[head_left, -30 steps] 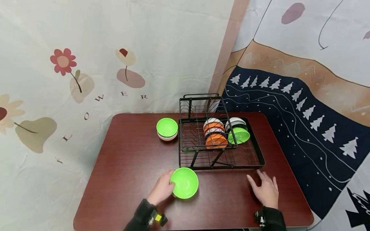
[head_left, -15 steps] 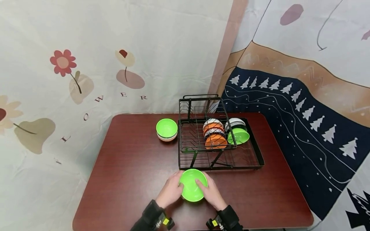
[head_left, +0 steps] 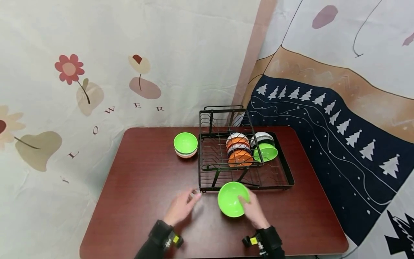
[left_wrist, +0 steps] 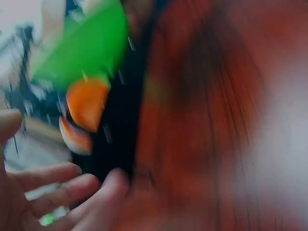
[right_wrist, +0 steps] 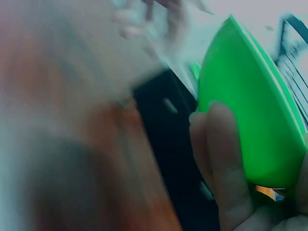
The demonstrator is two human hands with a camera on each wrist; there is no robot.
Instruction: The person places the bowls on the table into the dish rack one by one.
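Observation:
A bright green bowl (head_left: 231,201) is held over the near part of the table by my right hand (head_left: 254,211), thumb inside and fingers under its outer wall. The right wrist view shows those fingers against the green bowl (right_wrist: 250,110). To its left, my left hand (head_left: 182,207) holds nothing, fingers loosely bent near the front left corner of the black two-tier dish rack (head_left: 245,187). Inside the rack stand orange and white bowls (head_left: 240,158) in one row, with another green bowl (head_left: 266,152) in the row beside it. The left wrist view is blurred.
Left of the rack sits a stack of bowls (head_left: 185,144), green on top with paler ones beneath. Everything stands on a dark red-brown table (head_left: 139,201) with rounded corners. A printed cloth (head_left: 161,54) hangs behind.
The left hand first held the green bowl; then both hands held it. Now the left hand has let go and drawn left, while the right hand has carried the bowl rightward.

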